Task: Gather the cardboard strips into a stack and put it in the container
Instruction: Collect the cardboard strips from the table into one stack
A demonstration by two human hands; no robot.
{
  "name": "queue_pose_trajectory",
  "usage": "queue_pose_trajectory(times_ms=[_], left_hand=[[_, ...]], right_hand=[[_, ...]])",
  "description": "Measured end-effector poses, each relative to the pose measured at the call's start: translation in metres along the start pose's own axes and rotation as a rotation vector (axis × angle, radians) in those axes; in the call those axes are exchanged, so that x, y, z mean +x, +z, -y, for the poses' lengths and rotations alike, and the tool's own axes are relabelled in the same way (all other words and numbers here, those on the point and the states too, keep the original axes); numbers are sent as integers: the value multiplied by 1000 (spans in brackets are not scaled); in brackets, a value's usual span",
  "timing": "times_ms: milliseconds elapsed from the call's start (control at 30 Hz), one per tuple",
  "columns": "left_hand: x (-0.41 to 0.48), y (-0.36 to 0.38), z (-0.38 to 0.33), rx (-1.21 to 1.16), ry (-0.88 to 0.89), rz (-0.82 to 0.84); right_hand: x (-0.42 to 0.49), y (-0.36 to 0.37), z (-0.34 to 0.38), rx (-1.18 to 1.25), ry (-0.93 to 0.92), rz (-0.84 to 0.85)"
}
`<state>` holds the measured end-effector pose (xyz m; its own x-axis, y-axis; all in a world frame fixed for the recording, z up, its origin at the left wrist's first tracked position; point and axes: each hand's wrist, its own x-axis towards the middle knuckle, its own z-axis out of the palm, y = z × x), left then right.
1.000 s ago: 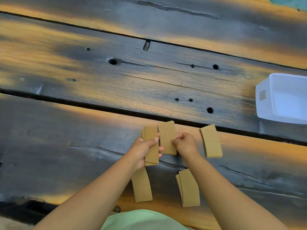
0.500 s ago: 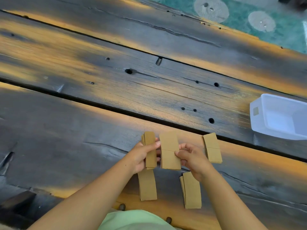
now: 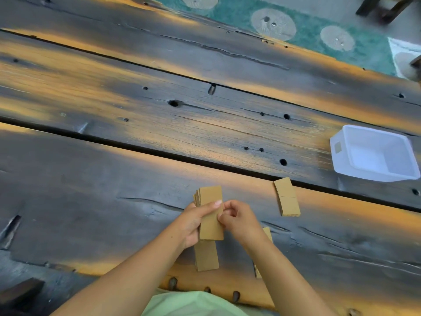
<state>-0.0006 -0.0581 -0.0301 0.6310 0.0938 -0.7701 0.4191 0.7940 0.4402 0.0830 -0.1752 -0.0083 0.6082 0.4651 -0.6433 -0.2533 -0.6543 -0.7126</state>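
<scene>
My left hand (image 3: 193,221) grips a stack of brown cardboard strips (image 3: 210,199) from its left side, thumb across the top strip. My right hand (image 3: 239,218) touches the stack's right edge with curled fingers. Below the held stack another pile of strips (image 3: 206,257) lies on the table. A third pile (image 3: 286,197) rests to the right. My right forearm mostly hides a fourth pile (image 3: 267,232). The white plastic container (image 3: 337,163) stands open at the far right, nothing inside it.
The dark wooden plank table (image 3: 136,133) has long gaps and knot holes. Beyond its far edge lies a green patterned rug (image 3: 303,28), with dark chair legs (image 3: 382,10) at the top right. A green shirt (image 3: 193,303) shows at the bottom.
The strip that my right hand held apart has been laid onto the left hand's stack. The two hands have come together. The view has tilted up, showing more rug.
</scene>
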Motion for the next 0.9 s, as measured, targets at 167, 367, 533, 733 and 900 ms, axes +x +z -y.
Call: queue_pose_trajectory(times_ms=[167, 367, 533, 733, 900], left_hand=[[13, 33, 21, 57, 16, -23], [42, 95, 66, 23, -19, -136], [83, 138, 83, 73, 18, -225], [118, 170, 74, 85, 75, -338], [134, 186, 70, 30, 58, -327]], right_hand=[[-6, -30, -24, -254, -89, -112], [-3, -105, -64, -444, -149, -88], [27, -177, -95, -356, -66, -164], [68, -228, -117, -282, 11, -234], [91, -234, -119, -171, 97, -242]])
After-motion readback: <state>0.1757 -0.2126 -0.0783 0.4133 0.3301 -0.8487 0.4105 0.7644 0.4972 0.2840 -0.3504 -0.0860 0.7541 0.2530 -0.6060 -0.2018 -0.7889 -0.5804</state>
